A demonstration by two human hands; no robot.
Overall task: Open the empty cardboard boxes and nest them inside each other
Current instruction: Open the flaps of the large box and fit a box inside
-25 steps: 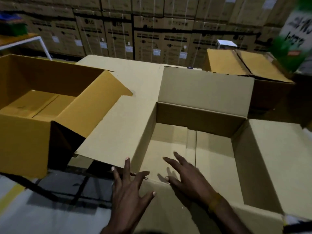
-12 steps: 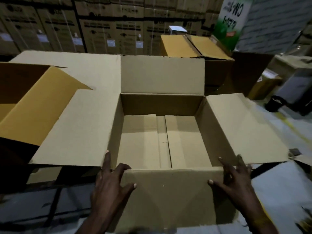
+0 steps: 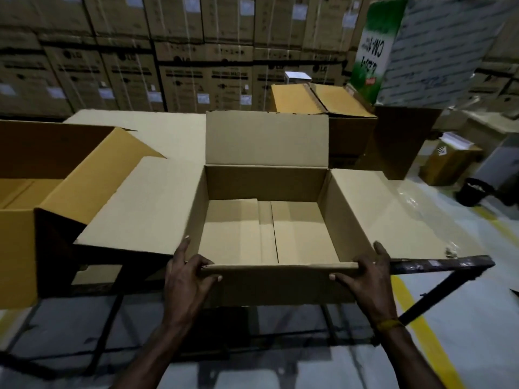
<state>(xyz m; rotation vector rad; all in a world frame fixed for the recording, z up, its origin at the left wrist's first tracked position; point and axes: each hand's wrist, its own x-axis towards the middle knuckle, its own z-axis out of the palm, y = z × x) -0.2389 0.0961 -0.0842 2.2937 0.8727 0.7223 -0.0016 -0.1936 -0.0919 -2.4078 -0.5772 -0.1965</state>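
**Open box held at its near corners**

The pale cardboard box point(image 3: 266, 226) sits mouth-up at the table's point(image 3: 438, 262) near edge, long axis left to right, flaps splayed outward. The left hand point(image 3: 186, 279) and right hand point(image 3: 368, 273) pinch its near wall at both corners, thumbs outside. A darker open box point(image 3: 42, 197) stands just left.

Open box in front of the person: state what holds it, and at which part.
Both hands grip the open cardboard box at its near wall: left hand at the near-left corner, right hand at the near-right corner, thumbs on its outer face.
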